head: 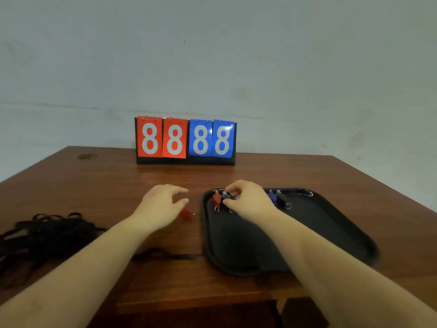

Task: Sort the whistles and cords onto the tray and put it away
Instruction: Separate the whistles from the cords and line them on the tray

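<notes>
A black tray [331,235] lies on the right of the wooden table. Along its far edge lie a red whistle [216,197], a dark whistle [225,195] and purple whistles [275,197], each with a small key ring. My right hand [247,200] is over the tray's far left part, its fingertips pinching the dark whistle. My left hand [160,204] hovers with loosely spread fingers just above another red whistle [186,213] on the table, left of the tray. A pile of black cords [45,233] lies at the left; one cord [165,256] runs toward the tray.
A flip scoreboard [185,140] showing 8 8 in red and 8 8 in blue stands at the table's far edge against a pale wall. The table's front edge is just below my forearms.
</notes>
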